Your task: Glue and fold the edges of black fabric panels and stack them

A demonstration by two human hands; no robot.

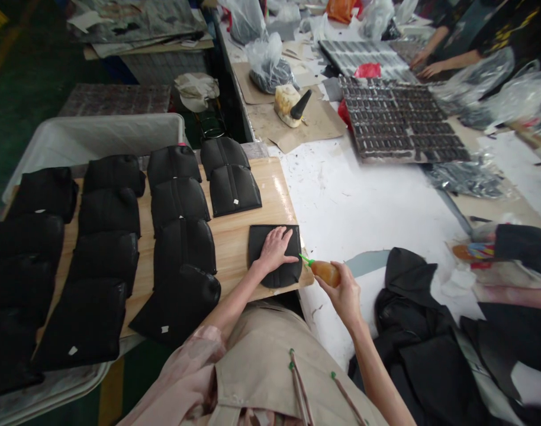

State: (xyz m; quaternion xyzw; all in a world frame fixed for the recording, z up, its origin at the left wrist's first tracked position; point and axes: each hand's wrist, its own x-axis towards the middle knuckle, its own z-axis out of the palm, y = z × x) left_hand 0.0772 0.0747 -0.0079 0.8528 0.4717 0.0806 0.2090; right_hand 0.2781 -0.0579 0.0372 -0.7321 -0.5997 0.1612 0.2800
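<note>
A black padded fabric piece [279,276] lies flat near the right end of a wooden board [235,242]. My left hand [277,251] rests on it, fingers stretched out and apart. To its right, my right hand [345,291] is wrapped round a squeeze bottle [327,273] of amber liquid with a green nozzle. The nozzle tip points left at the piece's right edge; whether it touches cannot be made out. Several similar black pieces [182,198] lie in overlapping columns across the board, some bearing small white tags.
Under the board's left side stands a white plastic bin [115,127]. Dark gridded trays [399,118] and a yellowish block with a black cone [290,106] sit on the table beyond. Black fabric [412,319] is heaped at right. Another person's hands [430,70] work at the far right.
</note>
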